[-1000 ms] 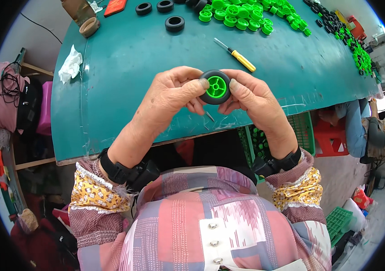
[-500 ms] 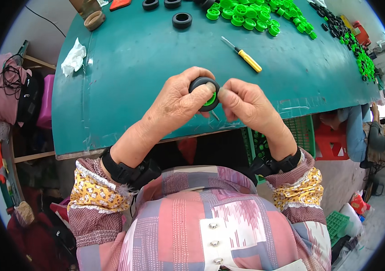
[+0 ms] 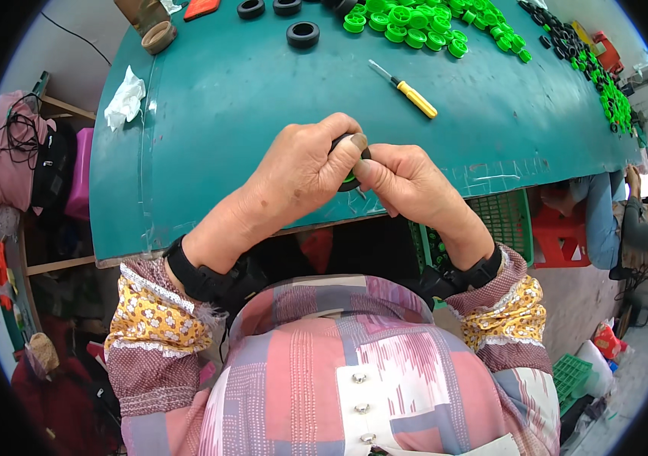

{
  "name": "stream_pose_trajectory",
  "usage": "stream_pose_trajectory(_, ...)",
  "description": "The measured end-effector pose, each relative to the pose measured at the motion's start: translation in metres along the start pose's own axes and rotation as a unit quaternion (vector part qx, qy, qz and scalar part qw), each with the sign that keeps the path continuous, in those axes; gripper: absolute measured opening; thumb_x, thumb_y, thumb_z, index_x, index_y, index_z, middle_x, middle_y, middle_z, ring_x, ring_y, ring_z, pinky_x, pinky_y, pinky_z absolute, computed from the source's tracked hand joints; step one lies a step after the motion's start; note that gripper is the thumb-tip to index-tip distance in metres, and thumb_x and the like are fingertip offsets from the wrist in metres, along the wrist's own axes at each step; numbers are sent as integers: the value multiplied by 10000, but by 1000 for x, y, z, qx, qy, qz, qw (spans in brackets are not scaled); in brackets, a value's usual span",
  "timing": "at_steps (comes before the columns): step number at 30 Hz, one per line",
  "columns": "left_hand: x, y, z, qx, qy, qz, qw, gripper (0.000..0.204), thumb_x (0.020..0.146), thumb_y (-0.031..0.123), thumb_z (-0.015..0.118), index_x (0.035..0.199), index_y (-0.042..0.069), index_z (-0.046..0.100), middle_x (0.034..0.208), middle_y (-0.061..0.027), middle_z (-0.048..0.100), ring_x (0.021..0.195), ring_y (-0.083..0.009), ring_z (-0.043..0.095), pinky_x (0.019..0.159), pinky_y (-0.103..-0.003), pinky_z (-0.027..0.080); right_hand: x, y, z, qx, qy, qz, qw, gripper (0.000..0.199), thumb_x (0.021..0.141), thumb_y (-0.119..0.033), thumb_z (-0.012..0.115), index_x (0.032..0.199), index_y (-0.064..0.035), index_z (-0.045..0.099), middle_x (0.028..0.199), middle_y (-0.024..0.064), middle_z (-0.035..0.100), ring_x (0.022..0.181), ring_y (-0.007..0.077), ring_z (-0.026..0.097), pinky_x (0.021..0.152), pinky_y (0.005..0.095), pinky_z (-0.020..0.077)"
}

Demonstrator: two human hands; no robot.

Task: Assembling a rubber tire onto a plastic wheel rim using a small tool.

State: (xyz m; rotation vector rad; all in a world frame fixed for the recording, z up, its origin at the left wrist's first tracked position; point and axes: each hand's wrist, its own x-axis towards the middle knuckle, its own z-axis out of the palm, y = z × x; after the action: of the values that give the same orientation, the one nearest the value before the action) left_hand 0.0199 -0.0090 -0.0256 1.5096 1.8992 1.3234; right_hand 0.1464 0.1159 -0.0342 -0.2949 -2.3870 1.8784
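Note:
Above the near edge of the green tabletop, I hold a small wheel [image 3: 349, 185], a black rubber tyre with a bright green hub, mostly hidden by my fingers. My left hand [image 3: 305, 163] is closed around its left side, the thumb laid across its face. My right hand [image 3: 409, 179] pinches the wheel's right edge, its thumb close to the left thumb. A screwdriver [image 3: 417, 99] with a yellow handle lies farther off to the right. Beyond my hands stands a loose black tyre [image 3: 303, 35].
A heap of green hubs [image 3: 419, 26] covers the far side. More black tyres [image 3: 250, 8] lie at the far left, near a tape roll [image 3: 159, 37]. Crumpled white tissue [image 3: 125, 99] rests at left. Below the table's edge are a green crate [image 3: 508, 220] and a red stool [image 3: 559, 235].
My left thumb and hand have turned farther over the wheel, covering more of it. The right thumb has come in against the wheel's edge. The view has shifted slightly.

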Motion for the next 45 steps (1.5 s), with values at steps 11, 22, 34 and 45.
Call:
stream_pose_trajectory(11,-1,-3,-11,-41,-30,41,998,207,901,186,441,893,8,545,665,-104,552,603,-191,551,573,-290,452,-8,-11,6,119,-10,19,993,360,908,-290,519,650,-39,516,504,-40,428,416,36,421,370,198,311)
stream_pose_trajectory(22,-8,-14,-5,-67,-4,77,995,261,926,253,414,926,27,546,641,-82,540,551,-180,540,512,-297,436,-11,-29,3,50,-37,31,998,373,918,-285,503,642,-36,468,525,-29,435,411,37,420,372,199,327)
stream_pose_trajectory(34,-9,-7,-2,-207,-50,-152,965,352,930,372,411,938,51,555,624,13,498,437,-49,423,383,-185,334,-12,-6,-10,-138,-31,-35,989,515,695,-173,745,1105,-41,464,719,63,540,624,134,534,560,265,440)
stream_pose_trajectory(45,-6,-15,7,-438,-64,-206,873,484,928,415,414,1145,-11,484,864,-65,592,711,-115,581,633,-250,486,-13,-2,-1,-100,56,-72,991,604,666,-151,766,1157,-34,434,881,98,605,770,159,605,675,262,488)
